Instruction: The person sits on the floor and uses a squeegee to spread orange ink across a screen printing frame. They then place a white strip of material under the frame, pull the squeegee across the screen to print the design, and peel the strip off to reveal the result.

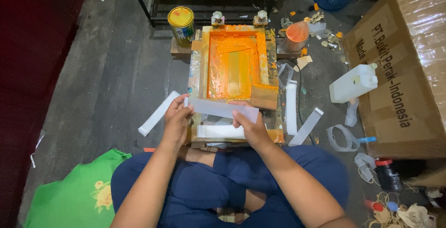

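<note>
White strip [222,109]: pinched at its ends by left hand [177,118] and right hand [251,126]. Orange-inked frame [234,63] at 12 o'clock; yellow-lidded can [181,21] at 11, white jug [354,83] at 2.

The strip [222,108] I hold is plain white. The screen-printing frame [235,60] below it is coated in bright orange ink, its border pale yellow-green. The tin [181,22] has a yellow lid. The jug [354,84] is white. The cardboard box [399,70] is brown with black lettering. My trousers [223,186] are dark blue. The cloth [79,195] is green with a yellow flower pattern.
</note>
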